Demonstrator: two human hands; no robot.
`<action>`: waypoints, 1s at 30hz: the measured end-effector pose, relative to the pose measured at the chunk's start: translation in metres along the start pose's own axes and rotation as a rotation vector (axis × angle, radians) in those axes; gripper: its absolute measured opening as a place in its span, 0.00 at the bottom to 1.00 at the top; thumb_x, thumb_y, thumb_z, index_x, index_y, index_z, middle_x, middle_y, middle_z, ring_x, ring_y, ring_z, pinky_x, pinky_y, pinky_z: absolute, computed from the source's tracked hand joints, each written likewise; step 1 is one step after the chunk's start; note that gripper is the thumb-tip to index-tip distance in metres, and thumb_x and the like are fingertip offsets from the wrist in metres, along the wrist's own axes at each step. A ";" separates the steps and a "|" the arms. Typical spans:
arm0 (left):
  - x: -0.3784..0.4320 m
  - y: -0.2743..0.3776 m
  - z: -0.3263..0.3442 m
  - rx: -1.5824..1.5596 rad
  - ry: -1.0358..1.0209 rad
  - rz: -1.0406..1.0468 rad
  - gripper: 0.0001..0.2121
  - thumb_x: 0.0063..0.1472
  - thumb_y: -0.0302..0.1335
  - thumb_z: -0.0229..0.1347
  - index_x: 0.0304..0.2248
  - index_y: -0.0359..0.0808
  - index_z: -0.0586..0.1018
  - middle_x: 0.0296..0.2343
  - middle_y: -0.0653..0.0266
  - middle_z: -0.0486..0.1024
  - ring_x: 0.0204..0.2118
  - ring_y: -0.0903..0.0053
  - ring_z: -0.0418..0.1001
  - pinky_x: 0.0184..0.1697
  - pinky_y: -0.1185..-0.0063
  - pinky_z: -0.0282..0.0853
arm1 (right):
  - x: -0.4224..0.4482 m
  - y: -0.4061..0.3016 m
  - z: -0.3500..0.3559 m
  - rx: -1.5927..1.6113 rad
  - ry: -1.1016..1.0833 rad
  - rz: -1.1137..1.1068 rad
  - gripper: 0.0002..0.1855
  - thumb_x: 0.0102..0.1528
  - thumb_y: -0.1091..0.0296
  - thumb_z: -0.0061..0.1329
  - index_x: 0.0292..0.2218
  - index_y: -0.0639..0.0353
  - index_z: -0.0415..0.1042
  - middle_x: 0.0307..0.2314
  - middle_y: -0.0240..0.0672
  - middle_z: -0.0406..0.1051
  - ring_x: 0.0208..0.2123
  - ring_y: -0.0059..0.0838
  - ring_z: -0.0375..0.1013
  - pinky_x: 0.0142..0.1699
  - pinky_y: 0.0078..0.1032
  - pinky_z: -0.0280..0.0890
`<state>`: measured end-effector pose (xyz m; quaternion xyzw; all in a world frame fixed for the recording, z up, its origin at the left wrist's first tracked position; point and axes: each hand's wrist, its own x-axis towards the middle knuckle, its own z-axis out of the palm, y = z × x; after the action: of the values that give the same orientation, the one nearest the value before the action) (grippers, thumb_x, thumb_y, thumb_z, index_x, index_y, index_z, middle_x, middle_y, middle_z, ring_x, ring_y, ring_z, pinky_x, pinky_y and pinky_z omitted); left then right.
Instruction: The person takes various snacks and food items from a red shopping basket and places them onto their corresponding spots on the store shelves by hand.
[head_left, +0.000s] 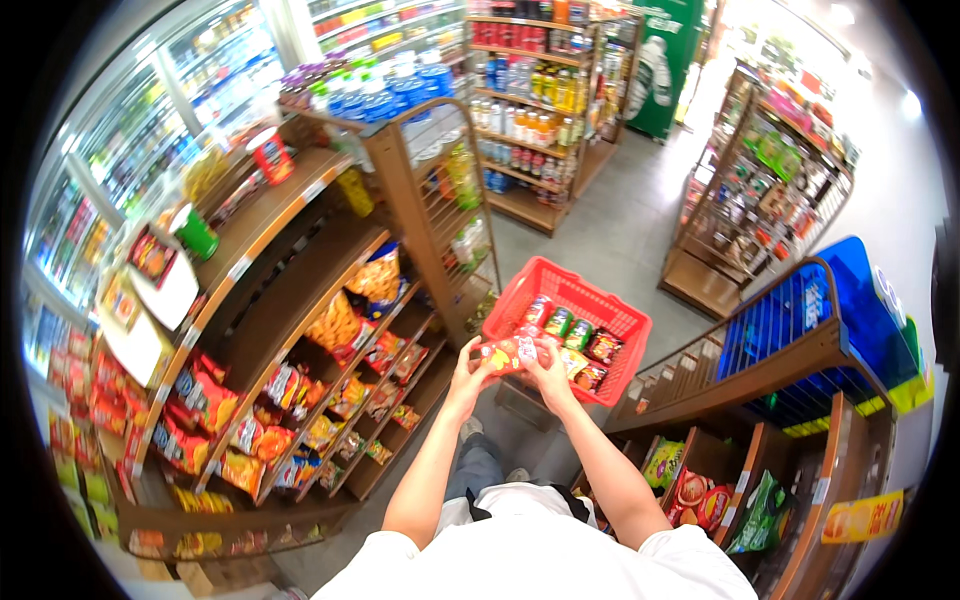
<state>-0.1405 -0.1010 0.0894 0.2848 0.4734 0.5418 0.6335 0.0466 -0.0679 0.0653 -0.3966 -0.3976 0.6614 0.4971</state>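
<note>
A small red snack packet (504, 355) with yellow pictures is held level between both hands in front of my body. My left hand (469, 369) grips its left end, and my right hand (547, 367) has its right end. Just beyond and partly under the hands is a red plastic shopping basket (636, 330). Inside it lie a red can (538, 309), two green cans (568, 328), a dark red packet (604, 346), a yellow-white packet (573, 363) and another dark packet (590, 377). My hands hide the basket's near left part.
Brown shelves of bagged snacks (330, 322) rise on my left, with canisters (271, 155) on top. Another shelf unit (750, 480) with bags stands to the right, near blue boards (832, 300). Ahead are a drinks rack (525, 112), a goods rack (765, 187) and grey floor (637, 202).
</note>
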 end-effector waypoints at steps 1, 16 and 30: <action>-0.008 0.003 -0.009 0.022 0.014 0.016 0.31 0.60 0.30 0.58 0.60 0.45 0.59 0.46 0.58 0.71 0.47 0.74 0.72 0.49 0.73 0.71 | 0.002 0.002 0.007 -0.023 -0.035 0.016 0.26 0.58 0.66 0.54 0.55 0.57 0.61 0.43 0.33 0.73 0.43 0.21 0.72 0.43 0.22 0.69; -0.107 0.060 -0.130 0.138 0.285 0.216 0.25 0.63 0.36 0.58 0.56 0.36 0.67 0.44 0.63 0.74 0.47 0.79 0.72 0.47 0.78 0.69 | 0.004 0.020 0.184 0.000 -0.430 0.029 0.27 0.58 0.69 0.55 0.56 0.62 0.63 0.46 0.39 0.72 0.48 0.27 0.71 0.54 0.26 0.66; -0.233 0.172 -0.229 0.557 0.731 0.710 0.22 0.64 0.30 0.57 0.55 0.34 0.69 0.39 0.56 0.80 0.37 0.78 0.79 0.41 0.78 0.74 | -0.069 -0.002 0.390 0.002 -0.717 -0.100 0.25 0.58 0.75 0.53 0.55 0.70 0.64 0.48 0.42 0.71 0.51 0.27 0.70 0.56 0.26 0.65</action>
<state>-0.4118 -0.3158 0.2186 0.3766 0.6616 0.6392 0.1092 -0.2981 -0.1858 0.2200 -0.1189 -0.5650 0.7337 0.3582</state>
